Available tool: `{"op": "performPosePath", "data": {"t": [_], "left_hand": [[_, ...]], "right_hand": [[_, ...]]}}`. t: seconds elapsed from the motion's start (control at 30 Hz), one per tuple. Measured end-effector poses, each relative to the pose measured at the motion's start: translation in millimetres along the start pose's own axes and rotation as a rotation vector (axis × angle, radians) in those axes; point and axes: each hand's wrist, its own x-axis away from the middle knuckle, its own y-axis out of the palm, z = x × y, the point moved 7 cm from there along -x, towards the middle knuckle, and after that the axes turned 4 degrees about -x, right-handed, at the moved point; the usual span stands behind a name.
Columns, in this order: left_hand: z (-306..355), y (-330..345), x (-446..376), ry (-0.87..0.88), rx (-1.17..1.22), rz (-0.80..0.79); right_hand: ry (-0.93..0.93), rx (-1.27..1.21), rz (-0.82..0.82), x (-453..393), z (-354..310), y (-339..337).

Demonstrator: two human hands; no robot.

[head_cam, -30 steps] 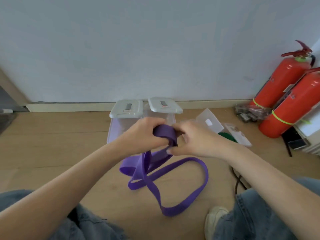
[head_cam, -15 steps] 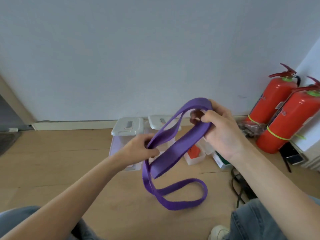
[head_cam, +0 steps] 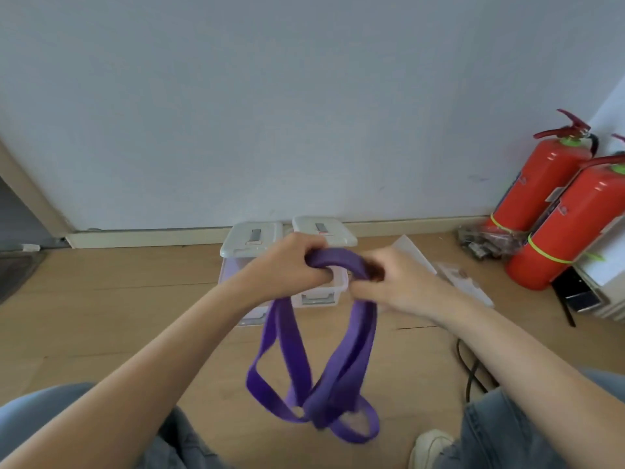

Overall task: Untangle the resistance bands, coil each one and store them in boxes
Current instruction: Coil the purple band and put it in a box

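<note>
Floor (head_cam: pixel 101 333) of pale wood takes most of the frame, grey wall behind, person seated with both knees in view. Two red fire extinguishers (head_cam: pixel 537 191) lean at the far right. Two plastic boxes (head_cam: pixel 252 236) with grey lids sit side by side at the skirting, straight ahead; a loose white lid (head_cam: pixel 411 248) and some packaging lie just right of them, plus a black cable on the floor near the right knee.

One purple resistance band (head_cam: pixel 363 333) in play, held up in the air between me and the boxes. I count only this one band; others not visible from here. Left hand (head_cam: pixel 291 265) has its fingers curled round the top arc of the band. Right hand (head_cam: pixel 389 282) grips the other end of that arc, fingers closed on it, though motion blur hides exactly how the fingertips lie. From each fist the band hangs down in doubled loops that cross near the bottom, close above the floor.

My read: this is the coiling step, band looks free of any others, loops gathered but loose. Next move calls for folding the hanging loops up into the held arc, keeping tension so nothing springs apart, then getting a lid off a box. Both near boxes look closed, so one hand must come free first.
</note>
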Motion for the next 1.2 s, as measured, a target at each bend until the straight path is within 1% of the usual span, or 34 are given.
{"op": "performPosePath", "data": {"t": [0.07,0.13,0.17,0.2,0.23,0.27,0.3,0.33,0.37,0.4,0.43,0.5,0.53,0.57,0.6,0.67,0.73,0.8,0.87,0.9,0.93,0.97,1.0,1.03,1.1,1.13,1.17,1.2], "left_hand": [[-25.0,15.8,8.4,-0.040,-0.014,0.006],[-47.0,48.2,24.4,-0.104,-0.024,-0.090],[-56.5,61.9,32.1,-0.140,-0.002,-0.140],[-64.9,70.7,36.6,-0.160,0.014,-0.169],[-69.5,69.7,37.2,-0.176,-0.007,-0.176],[-72.2,61.4,33.3,-0.185,-0.038,-0.158],[-72.9,45.8,28.5,-0.202,-0.032,-0.099],[-72.4,26.1,23.4,-0.235,0.047,-0.007],[-65.5,6.3,19.5,-0.236,0.144,0.086],[-54.5,-9.1,15.8,-0.201,0.207,0.160],[-36.5,-16.6,13.1,-0.137,0.179,0.179],[-1.5,-8.3,12.7,0.007,-0.094,0.111],[11.3,1.8,13.5,0.079,-0.225,0.088],[19.6,8.7,13.6,0.109,-0.274,0.089],[22.1,10.7,13.3,0.105,-0.256,0.104],[16.3,6.8,11.4,0.098,-0.174,0.140],[0.6,7.7,12.7,0.080,-0.102,0.145],[-25.5,26.2,20.2,0.008,-0.097,0.080],[-57.6,55.5,33.4,-0.125,-0.097,-0.067],[-70.0,64.4,39.8,-0.168,-0.087,-0.112],[-77.3,64.8,43.3,-0.192,-0.070,-0.109],[-78.7,57.3,42.9,-0.205,-0.061,-0.073],[-78.3,45.2,39.3,-0.218,-0.052,-0.018],[-76.9,29.5,35.4,-0.236,0.004,0.061],[-63.1,-1.8,27.9,-0.218,0.199,0.204],[-50.8,-9.3,24.2,-0.161,0.214,0.220],[-35.8,-8.8,20.8,-0.113,0.157,0.195],[-20.4,-0.7,19.2,-0.076,0.072,0.138]], "right_hand": [[-0.077,-0.376,0.105,3.1,-13.5,-14.8],[-0.212,-0.795,0.146,7.0,-28.1,-29.9],[-0.244,-0.932,0.171,7.5,-29.0,-35.9],[-0.245,-0.962,0.193,7.4,-28.4,-40.1],[-0.214,-0.883,0.228,6.4,-24.7,-43.2],[-0.146,-0.694,0.257,5.7,-17.6,-46.2],[-0.047,-0.445,0.253,4.5,-5.1,-48.2],[0.088,-0.176,0.188,4.3,10.2,-46.4],[0.217,0.069,0.057,6.2,26.9,-40.9],[0.305,0.231,-0.082,10.3,39.7,-32.9],[0.323,0.287,-0.171,12.9,45.1,-24.4],[0.227,0.177,-0.226,12.3,32.9,-3.8],[0.170,0.096,-0.214,8.9,26.4,5.1],[0.101,0.051,-0.182,4.6,19.7,13.0],[0.025,0.049,-0.148,0.9,12.7,19.5],[-0.089,0.088,-0.028,-0.6,-0.8,18.4],[-0.109,0.001,0.078,-0.3,-8.5,7.5],[-0.143,-0.244,0.147,2.6,-19.4,-7.7],[-0.192,-0.632,0.198,3.1,-25.2,-28.8],[-0.219,-0.728,0.231,3.3,-24.1,-39.8],[-0.218,-0.722,0.261,3.9,-21.3,-48.1],[-0.173,-0.619,0.279,3.1,-15.1,-52.7],[-0.081,-0.421,0.274,1.8,-3.8,-53.5],[0.035,-0.169,0.207,1.4,10.3,-50.7],[0.330,0.282,-0.102,8.8,43.9,-32.7],[0.421,0.423,-0.242,15.4,57.5,-22.4],[0.417,0.441,-0.311,17.7,61.4,-11.6],[0.347,0.369,-0.312,16.2,53.3,-0.9]]}}
